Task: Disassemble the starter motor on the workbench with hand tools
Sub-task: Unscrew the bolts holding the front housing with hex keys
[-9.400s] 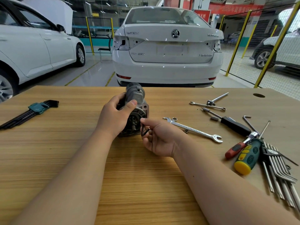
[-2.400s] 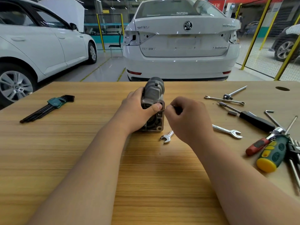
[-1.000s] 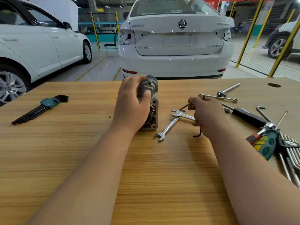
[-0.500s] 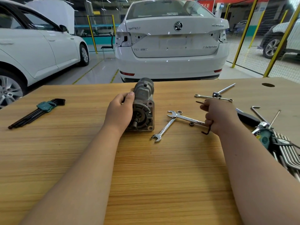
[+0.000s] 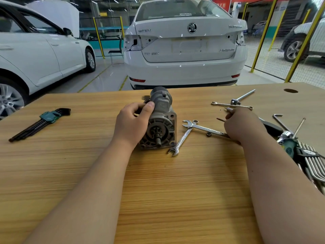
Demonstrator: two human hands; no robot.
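The starter motor [image 5: 159, 123] lies on its side near the middle of the wooden bench [image 5: 158, 191], its pinion end facing the camera and its far end pointing at the back edge of the bench, close to that edge. The left hand [image 5: 131, 124] is wrapped around the motor's left flank, thumb pressed on top of the housing, fingers curled behind. To the motor's right, two combination wrenches [image 5: 189, 133] lie crossed, the nearer one's open end just beside the motor's front corner; a small nut [image 5: 208, 134] sits by the upper wrench. The right hand [image 5: 243, 126] is closed in a fist around a thin dark hex key [image 5: 220, 119], whose tip sticks out to the left; the hand rests over the shaft of the upper wrench. Beyond it lie a slim spanner [image 5: 232, 105] and a T-handle socket tool [image 5: 243, 97]. The right edge of the bench is crowded with screwdrivers and a fan of long hex keys [image 5: 314, 164]. A folding hex key set [image 5: 40, 122] lies well apart on the left. The near half of the bench, between the forearms, is open wood, as is the stretch between the key set and the motor

Compared with half a second ago, the left thumb has come up onto the housing, and the right hand sits slightly farther right with the key's long end now showing on the left
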